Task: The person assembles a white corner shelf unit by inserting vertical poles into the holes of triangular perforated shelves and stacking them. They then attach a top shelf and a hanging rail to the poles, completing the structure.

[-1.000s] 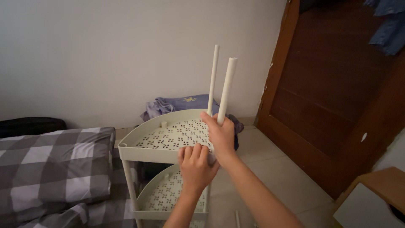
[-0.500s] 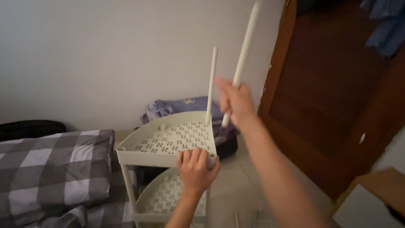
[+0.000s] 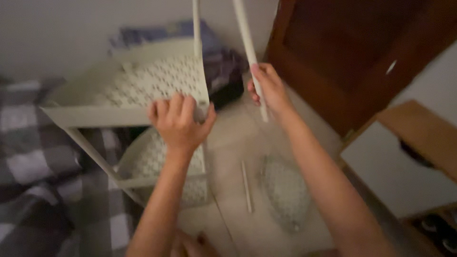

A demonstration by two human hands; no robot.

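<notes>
Below, pale floor (image 3: 228,138) (dim room), wooden door (image 3: 342,57) beside.

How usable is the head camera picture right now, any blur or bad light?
Head view: dim and warm-tinted, motion blur smearing the shelf rack and checked bedding; the left hand on the rack corner and the right hand gripping the white tube stay readable; no glare.

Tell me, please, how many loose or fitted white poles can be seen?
3: one pole in the right hand, one upright on the shelf corner by the left hand, one on the floor. Others may be hidden.
</notes>
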